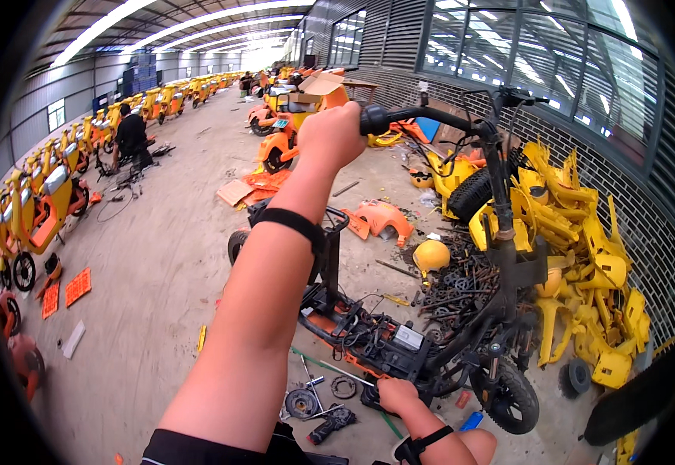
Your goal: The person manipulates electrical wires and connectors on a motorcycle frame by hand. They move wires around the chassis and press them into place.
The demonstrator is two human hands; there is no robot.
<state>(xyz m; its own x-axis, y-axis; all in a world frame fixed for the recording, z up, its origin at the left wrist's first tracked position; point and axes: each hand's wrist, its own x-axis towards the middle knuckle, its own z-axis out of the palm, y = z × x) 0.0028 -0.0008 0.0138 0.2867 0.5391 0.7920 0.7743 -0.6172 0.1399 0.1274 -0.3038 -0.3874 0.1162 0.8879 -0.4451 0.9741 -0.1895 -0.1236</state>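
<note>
2 hands, 1 scooter (500, 271), and it stands near, just right of the middle: stripped down, black frame, wiring bare, orange along the deck (399, 341). The left hand (330, 138) wraps 1 black handlebar grip (374, 120); the right hand (399, 395) curls low beside the deck, its hold I can't tell. 1 drill (334, 425) lies near, 2 orange sheets (78, 287) left.

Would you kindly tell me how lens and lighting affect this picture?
Head view: the brick wall bows and corners go black; roof lights glare and reflect in window panes; the far end washes out; the stripped scooter looks fairly sharp.
</note>
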